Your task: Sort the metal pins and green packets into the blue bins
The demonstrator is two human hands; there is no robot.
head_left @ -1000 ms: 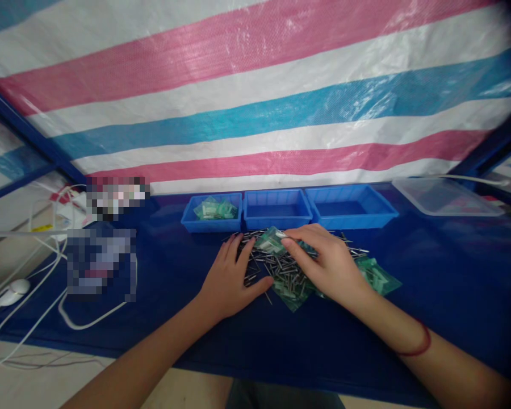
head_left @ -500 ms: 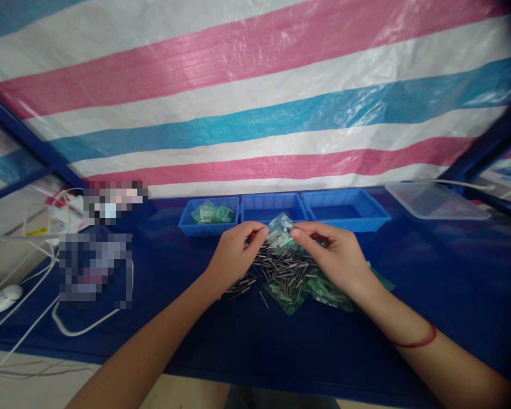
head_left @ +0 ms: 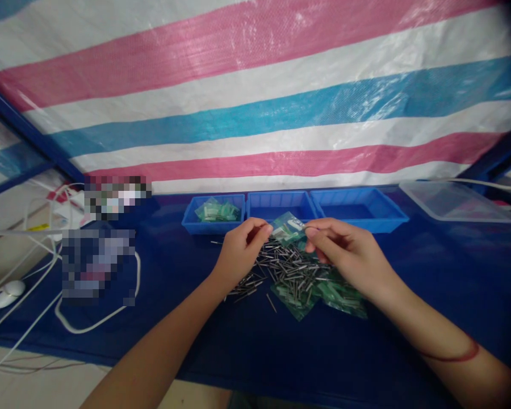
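Observation:
Between my hands a small clear plastic bag [head_left: 288,225] with pale and greenish pieces inside is held up. My left hand [head_left: 243,243] is closed, pinching the bag's left edge with thumb and forefinger. At the bag's right edge, my right hand [head_left: 344,250] pinches with its thumb and fingers. Below the bag lies a loose heap of thin metal pins [head_left: 292,270]. Filled plastic bags [head_left: 340,294] rest at the heap's near right side, and a single pin [head_left: 271,303] lies apart in front.
Behind my hands stand three blue bins: the left bin [head_left: 196,229] holds filled bags, beside a middle bin [head_left: 281,197] and a right bin [head_left: 392,220]. A clear plastic lid [head_left: 455,201] lies at the right. White cables [head_left: 63,325] and a mouse [head_left: 12,291] are at the left.
My right hand has shifted a little to the right, and the bag between my hands now sits more spread and tilted. The whole view has moved slightly.

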